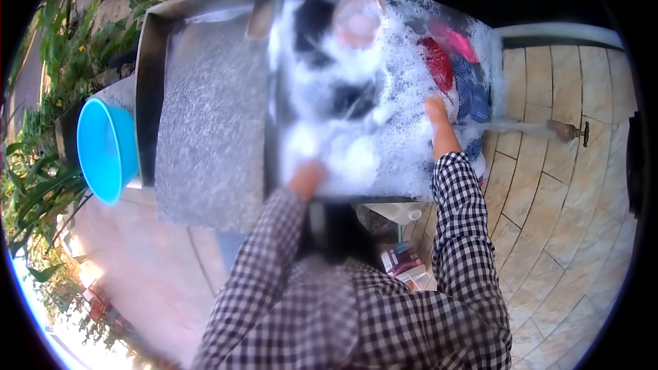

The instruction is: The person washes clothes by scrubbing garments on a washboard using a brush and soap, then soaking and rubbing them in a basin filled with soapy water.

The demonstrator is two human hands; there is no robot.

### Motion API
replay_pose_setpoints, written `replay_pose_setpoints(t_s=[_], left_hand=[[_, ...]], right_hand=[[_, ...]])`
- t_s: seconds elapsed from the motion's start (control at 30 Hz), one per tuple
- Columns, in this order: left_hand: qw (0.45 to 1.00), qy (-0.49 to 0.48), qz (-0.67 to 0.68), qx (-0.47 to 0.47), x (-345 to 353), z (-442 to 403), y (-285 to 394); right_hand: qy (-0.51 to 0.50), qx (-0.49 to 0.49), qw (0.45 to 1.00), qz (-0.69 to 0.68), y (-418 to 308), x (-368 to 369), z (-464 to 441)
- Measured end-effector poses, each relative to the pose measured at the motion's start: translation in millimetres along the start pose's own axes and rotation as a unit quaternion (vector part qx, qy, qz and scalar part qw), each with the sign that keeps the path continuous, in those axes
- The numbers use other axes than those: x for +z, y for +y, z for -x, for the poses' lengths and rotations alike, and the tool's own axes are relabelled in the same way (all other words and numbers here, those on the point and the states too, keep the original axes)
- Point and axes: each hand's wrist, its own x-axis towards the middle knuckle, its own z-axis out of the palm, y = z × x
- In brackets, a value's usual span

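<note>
My left hand (308, 179) reaches into white suds at the near side of the wash basin (404, 199); foam and blur hide its fingers. Toward the basin's right side, my right hand (436, 107) dips into the foam with its fingertips covered. Close by lie a red cloth (438, 65), a bright pink cloth (454, 42) and a blue patterned cloth (470, 92), all wet and partly under suds. A pinkish round item (358, 16) sits in the foam at the far side. Dark patches, perhaps dark cloth, show through the suds on the left.
Left of the basin is a rough grey slab (212, 109). A blue plastic tub (107, 151) stands beyond it, near plants. Water runs from a wall tap (567, 131) into the basin at the right. Below the basin are a white jug (397, 213) and a box (401, 259).
</note>
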Motion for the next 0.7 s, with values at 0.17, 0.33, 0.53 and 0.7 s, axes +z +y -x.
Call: replay_pose_setpoints(t_s=[0.17,0.33,0.53,0.7], left_hand=[[0.988,0.133,0.082,-0.005,-47.3,33.0,7.6],[0.834,0.470,0.284,0.051,-110.1,48.3,9.3],[0.809,0.572,0.134,0.022,-155.3,30.7,-5.3],[0.971,0.215,0.089,-0.054,-172.8,5.2,1.3]], right_hand=[[0.118,0.141,0.808,-0.560,29.7,-33.7,-3.9],[0.140,0.146,0.797,-0.569,-67.5,-92.2,66.3],[-0.036,-0.136,0.989,0.043,-130.9,-37.5,106.6],[-0.180,-0.083,0.960,0.197,-131.8,0.1,74.7]])
